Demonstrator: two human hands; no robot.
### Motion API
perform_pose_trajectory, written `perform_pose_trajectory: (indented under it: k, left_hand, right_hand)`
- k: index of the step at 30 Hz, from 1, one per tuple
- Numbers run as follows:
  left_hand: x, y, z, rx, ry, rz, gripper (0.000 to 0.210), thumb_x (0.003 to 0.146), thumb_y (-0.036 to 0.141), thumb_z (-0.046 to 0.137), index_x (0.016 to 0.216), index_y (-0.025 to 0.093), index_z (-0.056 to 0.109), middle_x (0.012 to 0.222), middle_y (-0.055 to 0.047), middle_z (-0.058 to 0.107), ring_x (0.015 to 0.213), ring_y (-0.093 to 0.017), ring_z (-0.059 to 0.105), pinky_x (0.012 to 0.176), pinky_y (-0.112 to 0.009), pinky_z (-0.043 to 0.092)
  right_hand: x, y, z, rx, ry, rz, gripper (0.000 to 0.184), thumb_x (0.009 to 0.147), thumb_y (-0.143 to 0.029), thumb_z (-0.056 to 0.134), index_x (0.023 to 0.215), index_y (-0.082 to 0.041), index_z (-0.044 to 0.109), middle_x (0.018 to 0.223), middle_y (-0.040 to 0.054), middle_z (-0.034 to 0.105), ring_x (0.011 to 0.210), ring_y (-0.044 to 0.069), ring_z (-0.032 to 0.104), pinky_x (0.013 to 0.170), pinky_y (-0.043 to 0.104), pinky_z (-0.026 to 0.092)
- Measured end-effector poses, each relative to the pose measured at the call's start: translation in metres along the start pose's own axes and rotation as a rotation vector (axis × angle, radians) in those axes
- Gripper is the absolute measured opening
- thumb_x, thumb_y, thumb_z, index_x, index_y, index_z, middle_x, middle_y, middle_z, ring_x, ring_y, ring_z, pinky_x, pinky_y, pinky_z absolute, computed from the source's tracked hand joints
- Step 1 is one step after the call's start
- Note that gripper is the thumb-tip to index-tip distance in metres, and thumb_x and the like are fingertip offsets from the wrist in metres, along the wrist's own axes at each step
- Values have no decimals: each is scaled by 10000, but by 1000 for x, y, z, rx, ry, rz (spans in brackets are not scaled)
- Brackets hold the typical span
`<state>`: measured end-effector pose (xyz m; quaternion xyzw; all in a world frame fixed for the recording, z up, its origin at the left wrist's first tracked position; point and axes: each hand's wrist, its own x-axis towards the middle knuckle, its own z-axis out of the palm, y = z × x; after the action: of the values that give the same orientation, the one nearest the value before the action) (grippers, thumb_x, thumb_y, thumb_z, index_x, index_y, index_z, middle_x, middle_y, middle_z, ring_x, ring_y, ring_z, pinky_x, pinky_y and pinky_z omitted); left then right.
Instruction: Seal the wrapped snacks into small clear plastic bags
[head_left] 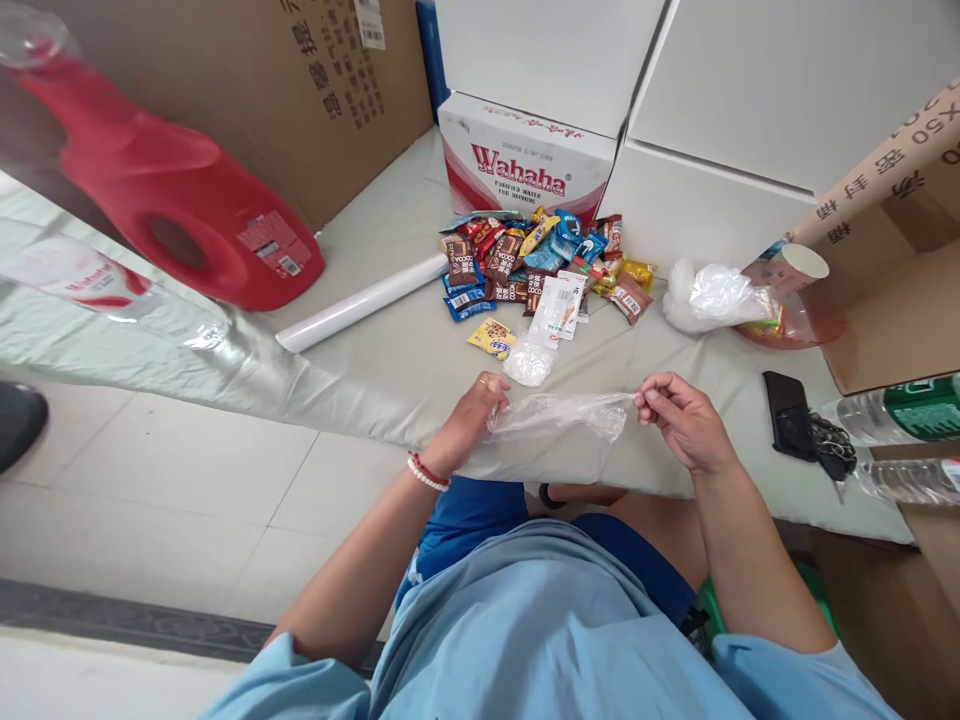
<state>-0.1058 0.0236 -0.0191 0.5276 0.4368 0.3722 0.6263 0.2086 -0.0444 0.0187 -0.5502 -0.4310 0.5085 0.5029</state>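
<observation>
A clear plastic bag is stretched between my two hands, just above the front edge of the cloth-covered table. My left hand is closed on its left end. At the other end, my right hand pinches a twisted corner between thumb and fingers. Just beyond the bag lies a crumpled bundle of clear plastic, touching a white packet. Behind it spreads a pile of small wrapped snacks in brown, blue, red and yellow. One yellow snack packet lies at the pile's front.
A white roll lies left of the snacks, near a red jug and a water bottle. A Wahaha carton stands behind. On the right are bagged paper cups, a phone, keys and bottles.
</observation>
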Motion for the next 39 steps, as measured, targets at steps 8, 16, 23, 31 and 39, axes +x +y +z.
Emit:
perform_pose_trajectory:
  k: [8, 16, 23, 31, 39]
  left_hand:
    - [-8, -1, 23, 182, 139, 60, 295, 900, 483, 619, 777, 216, 645, 590, 44, 461, 549, -125, 382, 551, -247, 307]
    - [-21, -1, 56, 242, 91, 242, 187, 912, 402, 637, 830, 240, 683, 706, -6, 589, 671, -171, 526, 697, -281, 408]
    - [-4, -14, 33, -277, 416, 16, 280, 919, 478, 600, 814, 232, 518, 639, 61, 403, 557, -106, 377, 539, -222, 339]
    - [-8, -21, 19, -387, 527, -42, 340, 870, 512, 659, 823, 225, 483, 737, 47, 548, 696, -102, 592, 703, -235, 502]
    - [-20, -28, 43, -157, 375, 66, 374, 956, 602, 541, 932, 232, 495, 748, 54, 583, 515, -87, 567, 551, -226, 470]
  right_hand:
    - [6, -11, 13, -248, 378, -144, 374, 865, -577, 720, 832, -216, 627, 734, -4, 604, 578, 102, 518, 545, 237, 457]
    - [-2, 10, 92, -205, 51, 79, 516, 705, -662, 808, 880, -210, 633, 898, 52, 666, 808, 182, 599, 579, 255, 498]
    - [8, 15, 85, -58, 72, 122, 464, 697, -612, 830, 792, -203, 631, 755, -7, 573, 632, 116, 494, 590, 258, 466]
    - [-42, 36, 52, -88, 60, 286, 471, 818, -673, 715, 864, -209, 655, 910, 64, 665, 754, 154, 581, 602, 257, 533]
    - [36, 29, 69, -224, 180, 204, 654, 644, -600, 843, 1133, -205, 663, 1023, 87, 681, 683, 154, 575, 476, 244, 439]
